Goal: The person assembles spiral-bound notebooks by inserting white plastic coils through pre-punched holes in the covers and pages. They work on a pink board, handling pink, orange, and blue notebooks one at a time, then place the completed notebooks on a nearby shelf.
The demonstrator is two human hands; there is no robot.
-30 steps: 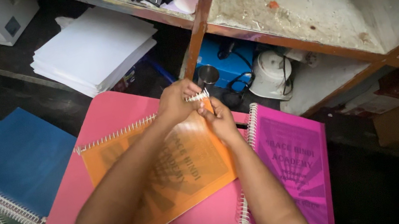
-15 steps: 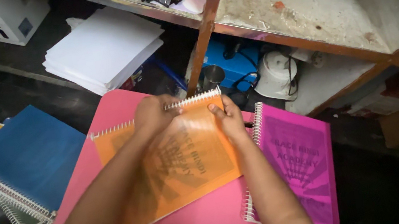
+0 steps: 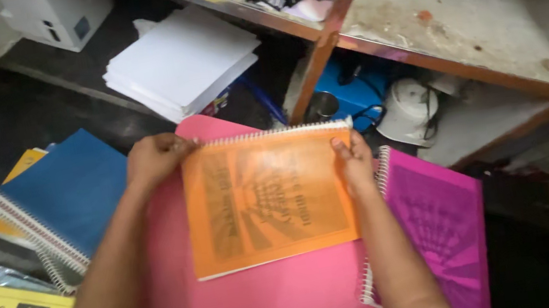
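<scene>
**Orange booklet held at both upper corners**

Orange-covered and spiral-bound, the booklet [image 3: 269,200] is held flat over a pink sheet [image 3: 271,305] at the centre of the view. Its upper left corner, at ten o'clock, is pinched by the closed left hand [image 3: 154,160] at the end of the white coil [image 3: 271,133]. Its right edge, at two o'clock, is gripped by the right hand [image 3: 353,162], thumb laid on the cover. A magenta booklet [image 3: 442,230] is seen at four o'clock, a blue notebook [image 3: 63,195] at nine o'clock, and a white paper stack [image 3: 179,62] at eleven o'clock.
</scene>
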